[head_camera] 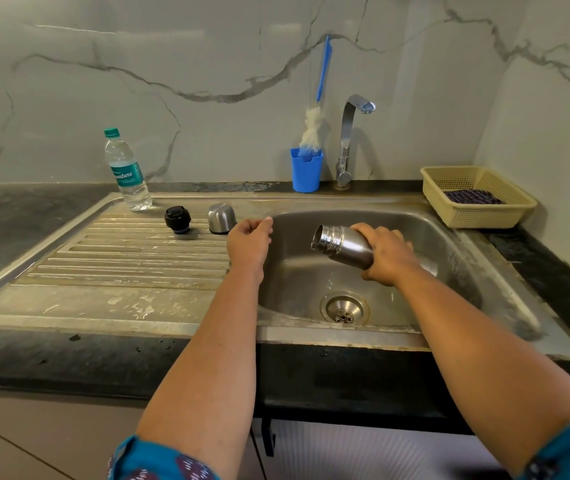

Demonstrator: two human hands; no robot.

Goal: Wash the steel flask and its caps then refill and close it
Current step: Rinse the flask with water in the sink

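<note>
My right hand (pixel 385 252) grips the steel flask (pixel 340 244) around its body and holds it tilted over the sink basin (pixel 297 271), its open threaded mouth pointing left. My left hand (pixel 249 239) hovers at the basin's left rim with fingers loosely curled and nothing in it. On the ribbed drainboard (pixel 120 258) the black inner cap (pixel 177 220) and the steel outer cap (pixel 221 218) stand side by side, just left of my left hand. A plastic water bottle (pixel 126 171) with a green cap stands upright behind them.
A chrome tap (pixel 349 140) rises behind the basin, no water running. A blue cup (pixel 306 171) holding a bottle brush (pixel 314 129) stands left of the tap. A yellow basket (pixel 477 197) with a dark cloth sits at the right. The drain (pixel 344 308) is at the basin's front.
</note>
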